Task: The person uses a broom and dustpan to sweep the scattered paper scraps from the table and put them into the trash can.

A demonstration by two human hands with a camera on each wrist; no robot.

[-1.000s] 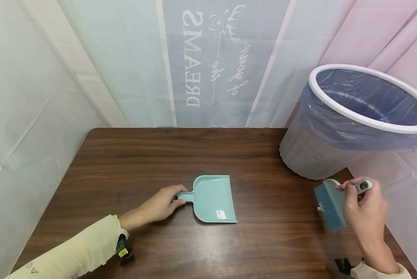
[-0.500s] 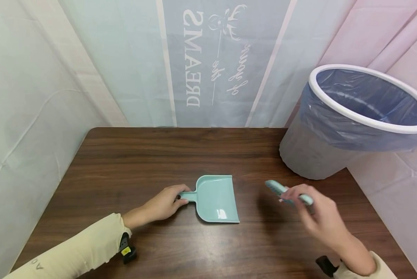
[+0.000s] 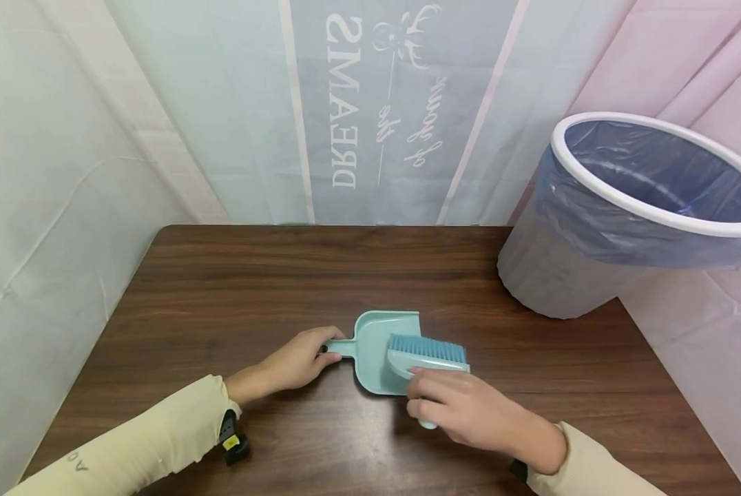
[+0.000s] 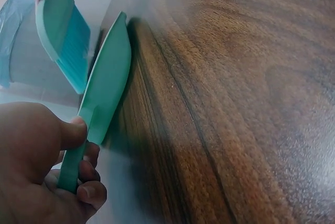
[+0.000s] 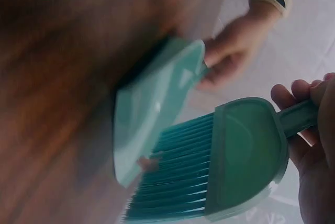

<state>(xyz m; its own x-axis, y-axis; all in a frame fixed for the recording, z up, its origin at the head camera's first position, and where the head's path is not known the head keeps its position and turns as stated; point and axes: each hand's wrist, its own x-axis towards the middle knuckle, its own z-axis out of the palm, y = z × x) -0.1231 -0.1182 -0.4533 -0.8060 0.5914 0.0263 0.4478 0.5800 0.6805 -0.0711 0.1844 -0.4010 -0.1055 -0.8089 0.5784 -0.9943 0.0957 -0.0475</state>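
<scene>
My left hand (image 3: pixel 296 359) grips the handle of a mint-green dustpan (image 3: pixel 368 344), whose open edge faces right. Thumb and fingers wrap that handle in the left wrist view. My right hand (image 3: pixel 470 410) holds the handle of a matching hand brush (image 3: pixel 429 353) over the open side of the pan. The blue bristles (image 5: pixel 180 166) point away from me in the head view and hide part of the pan. A small pinkish scrap (image 5: pixel 149 163) shows at the bristles in the right wrist view; whether it clings there cannot be told.
A tall bin (image 3: pixel 550 275) lined with a blue bag stands at the table's back right, its white rim (image 3: pixel 569 162) well above the surface. The brown wooden table (image 3: pixel 271 275) is bordered by hanging cloth (image 3: pixel 246 124) at the back and sides.
My right hand has carried the brush left from near the bin to above the dustpan, turning it bristles-away. The left hand and dustpan have shifted slightly right.
</scene>
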